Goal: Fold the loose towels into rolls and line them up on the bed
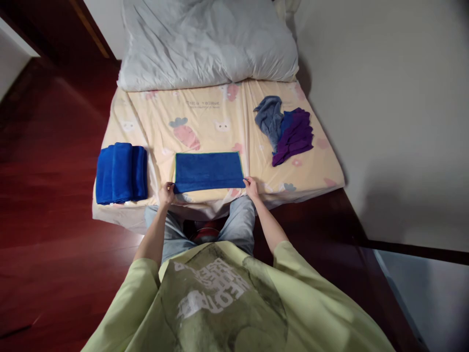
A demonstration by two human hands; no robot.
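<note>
A blue towel (208,170) with a thin greenish edge lies as a wide flat rectangle near the front of the bed. My left hand (167,193) pinches its near left corner. At the near right corner, my right hand (251,187) has its fingers closed on the same towel. Left of it sits a stack of folded blue towels (122,173), apart from my left hand. To the right lie a crumpled grey cloth (269,117) and a purple cloth (296,137), with a bit of blue fabric showing between them.
The bed has a pale yellow sheet (146,122) printed with carrots and animal faces. A large light-grey quilt (208,44) is heaped at its back. A plain wall (384,122) runs along the right, and dark red wooden floor (54,195) lies to the left.
</note>
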